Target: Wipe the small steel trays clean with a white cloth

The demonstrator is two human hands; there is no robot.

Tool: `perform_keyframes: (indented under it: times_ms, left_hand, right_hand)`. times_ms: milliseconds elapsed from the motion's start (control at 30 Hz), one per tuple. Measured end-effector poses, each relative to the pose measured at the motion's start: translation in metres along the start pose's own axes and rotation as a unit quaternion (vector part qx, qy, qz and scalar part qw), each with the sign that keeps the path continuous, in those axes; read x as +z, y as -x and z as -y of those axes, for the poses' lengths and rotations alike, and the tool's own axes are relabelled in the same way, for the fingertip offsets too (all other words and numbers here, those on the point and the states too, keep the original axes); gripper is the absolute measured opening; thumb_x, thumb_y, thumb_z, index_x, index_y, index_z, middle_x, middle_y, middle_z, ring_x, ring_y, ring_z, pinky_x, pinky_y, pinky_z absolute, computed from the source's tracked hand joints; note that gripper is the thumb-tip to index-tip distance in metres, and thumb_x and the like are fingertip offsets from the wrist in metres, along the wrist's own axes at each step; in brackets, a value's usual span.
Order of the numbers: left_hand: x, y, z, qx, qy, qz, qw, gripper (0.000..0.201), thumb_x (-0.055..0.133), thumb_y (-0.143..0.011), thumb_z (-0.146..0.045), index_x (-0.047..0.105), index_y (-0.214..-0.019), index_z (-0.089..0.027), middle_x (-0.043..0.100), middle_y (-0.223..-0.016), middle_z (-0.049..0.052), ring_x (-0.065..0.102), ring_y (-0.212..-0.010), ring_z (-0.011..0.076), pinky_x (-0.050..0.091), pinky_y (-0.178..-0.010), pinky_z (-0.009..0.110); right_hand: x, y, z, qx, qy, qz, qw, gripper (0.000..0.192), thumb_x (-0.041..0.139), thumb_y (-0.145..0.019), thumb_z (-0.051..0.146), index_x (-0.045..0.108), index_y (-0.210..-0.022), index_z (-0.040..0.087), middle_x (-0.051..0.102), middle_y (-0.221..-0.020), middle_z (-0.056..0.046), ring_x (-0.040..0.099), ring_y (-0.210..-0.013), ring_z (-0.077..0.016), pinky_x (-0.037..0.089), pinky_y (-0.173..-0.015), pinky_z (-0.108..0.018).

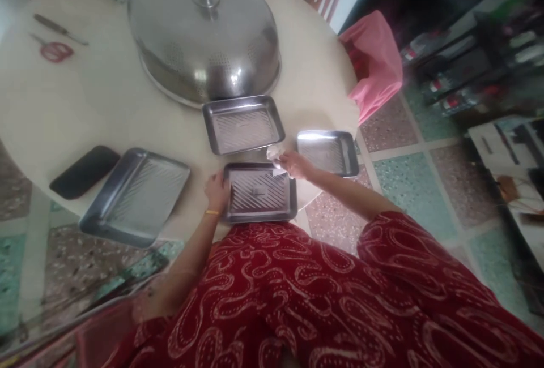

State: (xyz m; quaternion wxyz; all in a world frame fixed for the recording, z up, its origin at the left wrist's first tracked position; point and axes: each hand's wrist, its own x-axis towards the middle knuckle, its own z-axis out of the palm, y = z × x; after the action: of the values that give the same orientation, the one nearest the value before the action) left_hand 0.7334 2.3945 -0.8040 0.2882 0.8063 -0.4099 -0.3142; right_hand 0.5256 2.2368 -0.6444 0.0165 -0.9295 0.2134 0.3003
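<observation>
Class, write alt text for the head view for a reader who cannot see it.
A person's left hand steadies a steel tray at a round table's edge while the right hand holds a white cloth at its corner. Three more trays and a domed lid sit nearby.
</observation>
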Motion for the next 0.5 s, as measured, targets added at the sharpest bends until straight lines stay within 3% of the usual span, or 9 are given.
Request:
perform_keyframes:
  times_ms: [133, 267, 333, 500]
  left_hand:
    - [0.003, 0.006, -0.001, 0.003, -0.011, -0.021, 1.000, 0.048, 0.041, -0.085, -0.020, 0.058, -0.129, -0.009, 0.064, -0.115, 0.020, 0.058, -0.108, 0.0320, 0.044, -0.096, 0.045]
    - [0.000, 0.010, -0.010, -0.041, 0.011, -0.026, 0.999, 0.048, 0.036, -0.090, -0.023, 0.054, -0.133, -0.014, 0.067, -0.116, 0.014, 0.061, -0.106, 0.0291, 0.045, -0.095, 0.041]
    - [0.001, 0.014, -0.016, -0.074, 0.021, -0.038, 0.996, 0.048, 0.036, -0.091, -0.025, 0.054, -0.134, -0.015, 0.067, -0.117, 0.014, 0.061, -0.107, 0.0292, 0.046, -0.095, 0.039]
    - [0.006, 0.023, -0.024, -0.070, 0.072, -0.108, 0.989, 0.047, 0.035, -0.090, -0.021, 0.055, -0.132, -0.013, 0.063, -0.126, 0.011, 0.058, -0.115, 0.0249, 0.042, -0.101, 0.033]
  right_hand:
    - [0.009, 0.004, -0.002, -0.105, 0.004, 0.008, 0.994, 0.037, 0.041, -0.096, 0.018, 0.057, -0.129, 0.016, 0.061, -0.120, -0.011, 0.048, -0.112, -0.0250, 0.036, -0.093, -0.038]
    - [0.013, 0.005, -0.003, -0.083, 0.021, 0.048, 0.995, 0.029, 0.042, -0.093, 0.013, 0.069, -0.101, 0.005, 0.061, -0.118, -0.019, 0.047, -0.115, -0.0296, 0.037, -0.093, -0.041]
    - [0.017, 0.012, 0.001, -0.083, 0.028, 0.064, 0.994, 0.030, 0.042, -0.091, 0.011, 0.071, -0.095, 0.003, 0.063, -0.110, -0.022, 0.049, -0.113, -0.0316, 0.038, -0.091, -0.042]
    - [0.041, 0.043, 0.040, -0.122, 0.000, 0.163, 0.979, 0.020, 0.057, -0.081, 0.014, 0.075, -0.089, 0.009, 0.071, -0.091, -0.016, 0.061, -0.096, -0.0242, 0.044, -0.080, -0.030]
